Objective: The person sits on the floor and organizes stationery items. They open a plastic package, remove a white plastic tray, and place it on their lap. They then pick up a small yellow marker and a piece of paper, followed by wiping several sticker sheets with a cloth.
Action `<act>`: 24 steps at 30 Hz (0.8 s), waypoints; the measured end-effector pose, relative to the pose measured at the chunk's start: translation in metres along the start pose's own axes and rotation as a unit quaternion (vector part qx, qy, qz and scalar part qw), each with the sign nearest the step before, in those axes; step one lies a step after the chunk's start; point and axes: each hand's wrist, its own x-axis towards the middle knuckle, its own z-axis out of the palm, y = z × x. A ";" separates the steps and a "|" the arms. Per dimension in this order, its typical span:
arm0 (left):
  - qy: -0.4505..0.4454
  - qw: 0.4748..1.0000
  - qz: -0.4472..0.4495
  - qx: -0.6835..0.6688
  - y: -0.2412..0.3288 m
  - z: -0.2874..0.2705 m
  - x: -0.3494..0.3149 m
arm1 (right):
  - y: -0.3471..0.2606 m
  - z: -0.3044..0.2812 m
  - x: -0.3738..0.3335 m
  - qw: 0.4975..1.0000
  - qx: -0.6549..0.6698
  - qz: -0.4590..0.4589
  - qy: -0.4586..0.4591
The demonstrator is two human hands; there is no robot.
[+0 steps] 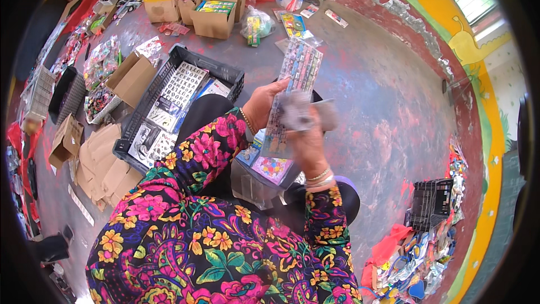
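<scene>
left hand (260, 107) closed on left edge of long clear sticker packet (293, 93), packet raised upright above lap, right hand (306, 135) clasping its lower right, black plastic crate (233, 76) of sticker sheets beside left sleeve

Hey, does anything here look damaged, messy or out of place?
Yes. The floor paint is worn and patchy, and it is peeling along the wall's base. Flattened cardboard lies loose beside the black crate, and packets spill in a heap at lower right.
</scene>
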 end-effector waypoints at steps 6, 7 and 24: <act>-0.026 0.998 -0.037 -0.039 -0.003 0.014 -0.011 | -0.048 0.032 -0.002 0.798 -0.540 -0.266 -0.012; -0.020 0.997 -0.060 -0.047 -0.003 0.014 -0.013 | -0.050 0.031 0.000 0.791 -0.550 -0.269 0.001; -0.079 0.994 -0.050 0.058 -0.025 0.019 -0.024 | -0.056 0.017 0.012 0.847 -0.448 -0.263 0.113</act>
